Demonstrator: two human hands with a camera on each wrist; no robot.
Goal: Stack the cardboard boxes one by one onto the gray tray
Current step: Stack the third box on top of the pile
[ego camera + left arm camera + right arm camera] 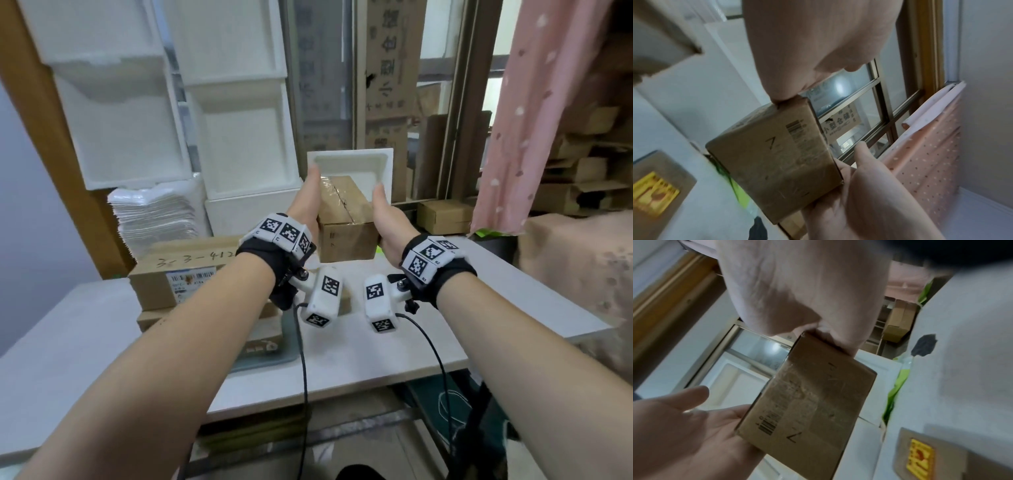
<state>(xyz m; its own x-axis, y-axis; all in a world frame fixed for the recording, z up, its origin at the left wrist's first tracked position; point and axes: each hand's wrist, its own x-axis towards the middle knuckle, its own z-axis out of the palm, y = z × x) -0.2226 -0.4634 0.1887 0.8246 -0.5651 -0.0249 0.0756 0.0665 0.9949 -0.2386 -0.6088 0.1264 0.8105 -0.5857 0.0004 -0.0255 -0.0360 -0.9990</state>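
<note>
Both hands are holding a box (346, 219) in the air above the bench (394, 349), left hand (305, 202) and right hand (387, 216) with fingers clamped on opposite sides. The stack (185, 274) on the tray (274, 356) is sitting lower left. I'd keep the box level, squaring edges before letting go; there's open room between.

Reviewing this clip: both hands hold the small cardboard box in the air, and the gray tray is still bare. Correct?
Not quite. The gray tray already carries stacked boxes, as the head view shows. Both the left hand and right hand do hold the small cardboard box aloft.
</note>
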